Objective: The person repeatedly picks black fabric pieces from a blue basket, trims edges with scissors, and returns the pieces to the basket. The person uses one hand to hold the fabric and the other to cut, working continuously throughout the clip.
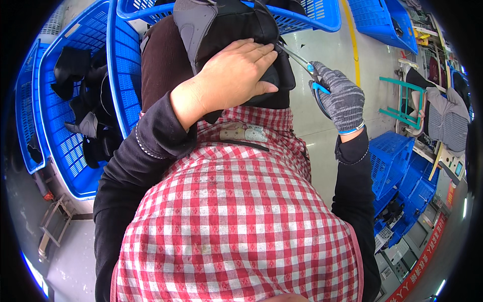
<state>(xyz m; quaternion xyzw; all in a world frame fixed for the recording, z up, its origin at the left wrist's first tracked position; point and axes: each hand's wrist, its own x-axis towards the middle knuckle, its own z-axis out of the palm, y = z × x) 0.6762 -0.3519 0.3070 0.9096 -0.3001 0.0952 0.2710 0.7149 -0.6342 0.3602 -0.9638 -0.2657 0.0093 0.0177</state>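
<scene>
A black shoe upper point(234, 27) with a grey perforated panel lies over my lap. My left hand point(236, 75) is bare and rests flat on it, fingers stretched out toward its right edge and thumb apart. On my right hand point(339, 95) is a grey knitted glove. Its fingers are wrapped around the blue handles of a pair of scissors point(297, 56). The blades point up and left, with their tips at the upper's right edge, just beyond my left fingertips. What lies between the blades is too small to tell.
Blue plastic baskets point(111, 65) stand at my left, one holding several black shoe pieces point(93, 126). Another blue basket point(329, 17) stands just ahead. At right are stacked blue baskets point(390, 156), a teal metal frame point(402, 103) and a chair with a grey garment point(448, 121).
</scene>
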